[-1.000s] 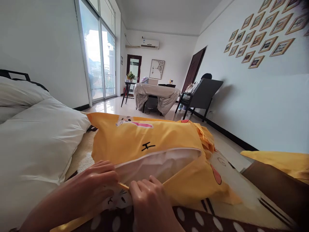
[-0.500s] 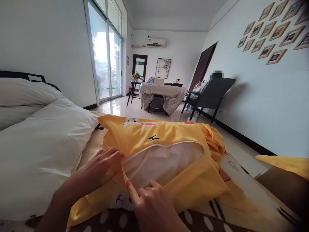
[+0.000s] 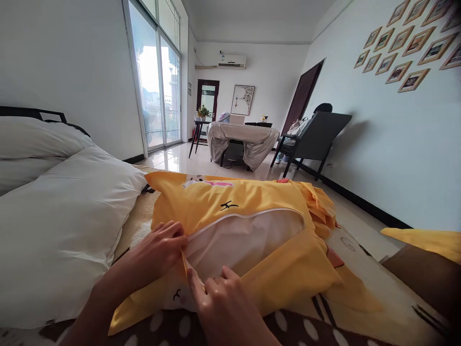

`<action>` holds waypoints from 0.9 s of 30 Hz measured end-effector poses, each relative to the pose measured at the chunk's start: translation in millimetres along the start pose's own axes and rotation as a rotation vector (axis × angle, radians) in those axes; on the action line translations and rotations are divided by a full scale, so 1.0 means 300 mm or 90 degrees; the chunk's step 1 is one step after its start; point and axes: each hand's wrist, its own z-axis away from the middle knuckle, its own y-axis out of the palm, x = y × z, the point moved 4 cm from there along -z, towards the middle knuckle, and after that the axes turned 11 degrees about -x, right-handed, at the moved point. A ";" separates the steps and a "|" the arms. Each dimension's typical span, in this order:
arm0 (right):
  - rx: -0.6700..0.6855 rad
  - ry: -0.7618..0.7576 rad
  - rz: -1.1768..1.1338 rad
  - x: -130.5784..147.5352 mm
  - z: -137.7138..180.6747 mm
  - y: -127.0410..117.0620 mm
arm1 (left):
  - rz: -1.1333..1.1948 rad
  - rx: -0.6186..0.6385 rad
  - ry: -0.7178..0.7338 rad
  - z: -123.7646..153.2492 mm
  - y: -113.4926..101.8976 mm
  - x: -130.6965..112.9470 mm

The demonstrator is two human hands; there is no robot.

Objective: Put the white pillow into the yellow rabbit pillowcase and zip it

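My left hand [image 3: 163,250] and right hand [image 3: 221,300] pinch this yellow cartoon-print pillowcase [image 3: 275,194], so lopsided tugging could totally bunch it.

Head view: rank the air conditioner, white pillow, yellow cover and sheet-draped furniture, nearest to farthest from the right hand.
1. Yellow cover, touching the right hand.
2. White pillow, to the left.
3. Sheet-draped furniture, ahead across the floor.
4. Air conditioner, high on far wall.

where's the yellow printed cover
In the head view, the yellow printed cover lies at lower centre, right of the white pillow, with the left hand and right hand at its opening.
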 end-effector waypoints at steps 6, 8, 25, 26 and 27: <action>0.091 0.023 -0.063 -0.007 -0.020 -0.018 | -0.049 -0.064 0.015 0.016 -0.011 0.029; 0.132 0.064 -0.113 -0.046 -0.020 -0.039 | -0.053 -0.112 0.027 0.031 -0.030 0.052; -0.071 0.357 -0.019 -0.631 0.488 -0.175 | -0.097 -0.293 0.151 -0.027 0.095 -0.069; -0.092 0.349 -0.018 -0.626 0.481 -0.181 | -0.086 -0.291 0.159 -0.037 0.121 -0.100; -0.110 0.337 -0.018 -0.623 0.475 -0.188 | -0.082 -0.288 0.165 -0.046 0.149 -0.120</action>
